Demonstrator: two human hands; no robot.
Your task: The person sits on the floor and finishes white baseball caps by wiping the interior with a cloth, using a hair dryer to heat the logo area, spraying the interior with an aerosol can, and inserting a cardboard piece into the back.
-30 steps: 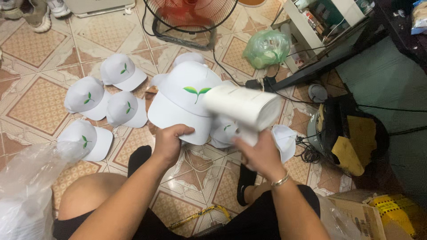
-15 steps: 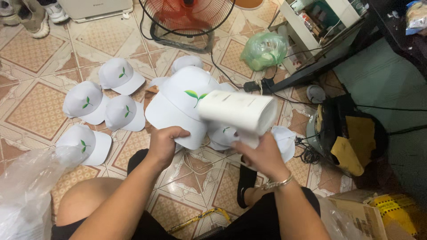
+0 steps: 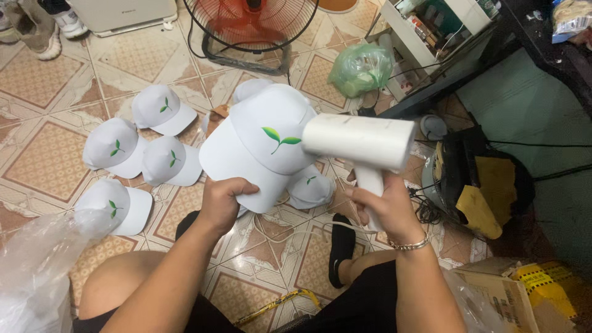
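Fan (image 3: 250, 24): top cut off by upper edge. Shoes (image 3: 37, 28): cropped at upper-left corner. Clear plastic bag (image 3: 34, 271): runs off left and bottom edges. Cap (image 3: 308, 185) under the raised cap (image 3: 265, 145): mostly hidden. Shelf items (image 3: 431, 28): too small to tell.

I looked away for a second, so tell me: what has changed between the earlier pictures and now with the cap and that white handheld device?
Little. The left hand still grips the brim of the white cap, and the right hand still holds the white handheld device aimed at the cap's front. Cap and device have shifted a little higher and further from the body. Nothing was picked up or let go. The caps on the floor lie as before.
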